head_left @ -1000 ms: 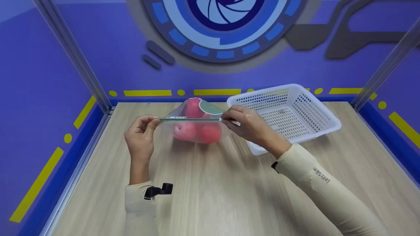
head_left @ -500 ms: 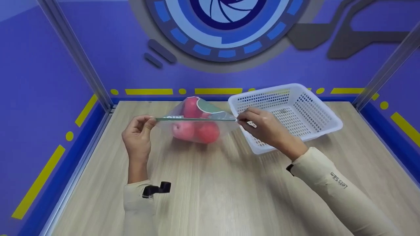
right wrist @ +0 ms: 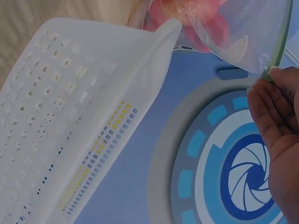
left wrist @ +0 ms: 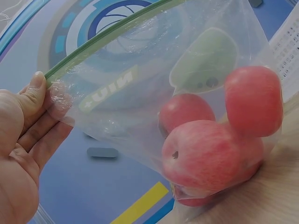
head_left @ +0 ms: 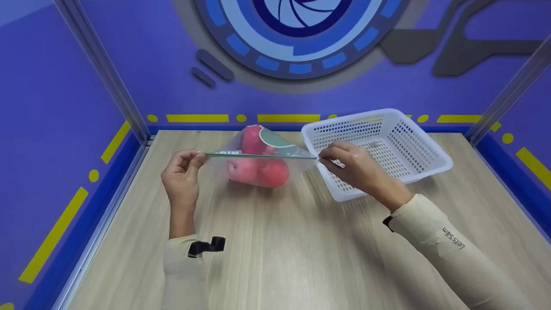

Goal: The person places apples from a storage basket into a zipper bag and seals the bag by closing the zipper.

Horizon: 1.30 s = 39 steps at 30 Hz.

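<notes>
A clear zip bag (head_left: 297, 165) with a green closure strip holds several red apples (left wrist: 203, 154) and hangs stretched between both hands. My left hand (head_left: 181, 181) pinches the strip's left end between thumb and forefinger. At the other end, my right hand (head_left: 355, 168) pinches the corner of the strip, seen also in the right wrist view beside the green edge (right wrist: 275, 56). The apples bunch low in the bag, at or close to the tabletop; whether they touch it I cannot tell. A green leaf-shaped print (left wrist: 205, 60) shows on the film.
A white perforated plastic basket (head_left: 430, 165) stands on the wooden table (head_left: 284, 254) at the right, partly behind my right hand and forearm. Blue printed panels (head_left: 142, 64) with metal corner posts enclose the table's back and sides.
My right hand has slid rightward along the green strip, from above the apples to the bag's right corner. My left hand keeps its pinch at about the same place.
</notes>
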### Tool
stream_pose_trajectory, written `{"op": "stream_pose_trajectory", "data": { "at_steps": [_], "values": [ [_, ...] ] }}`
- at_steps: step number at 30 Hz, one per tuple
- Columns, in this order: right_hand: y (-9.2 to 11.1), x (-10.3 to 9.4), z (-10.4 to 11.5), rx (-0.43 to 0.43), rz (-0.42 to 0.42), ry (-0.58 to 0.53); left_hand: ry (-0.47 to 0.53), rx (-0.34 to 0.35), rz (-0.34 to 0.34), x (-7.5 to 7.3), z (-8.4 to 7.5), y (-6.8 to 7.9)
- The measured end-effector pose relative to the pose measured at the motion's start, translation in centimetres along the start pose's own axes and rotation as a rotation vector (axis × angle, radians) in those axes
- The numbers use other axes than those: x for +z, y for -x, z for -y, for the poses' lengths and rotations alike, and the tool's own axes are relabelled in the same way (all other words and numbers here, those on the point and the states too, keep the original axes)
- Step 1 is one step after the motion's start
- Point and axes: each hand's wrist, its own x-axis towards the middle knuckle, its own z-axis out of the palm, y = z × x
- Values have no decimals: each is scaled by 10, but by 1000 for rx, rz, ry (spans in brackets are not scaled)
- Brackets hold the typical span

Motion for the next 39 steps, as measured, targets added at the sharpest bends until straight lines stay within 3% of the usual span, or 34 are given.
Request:
{"op": "stream_pose_trajectory", "data": {
  "at_steps": [8, 12, 21, 26, 33, 39],
  "values": [
    [3, -2, 0, -1, 27, -7, 0, 2, 16, -1, 0, 0],
    [5, -1, 0, 11, 33, -16, 2, -11, 79, -7, 0, 1],
    [18, 4, 5, 9, 68, -36, -59, -19, 347, -37, 0, 1],
    [26, 10, 10, 25, 132, -78, -117, -63, 464, -49, 1, 1],
    [43, 28, 24, 45, 268, -92, -252, -233, 728, -70, 4, 5],
    [49, 44, 32, -62, 306, -22, -386, -313, 979, -76, 7, 3]
  ]
}}
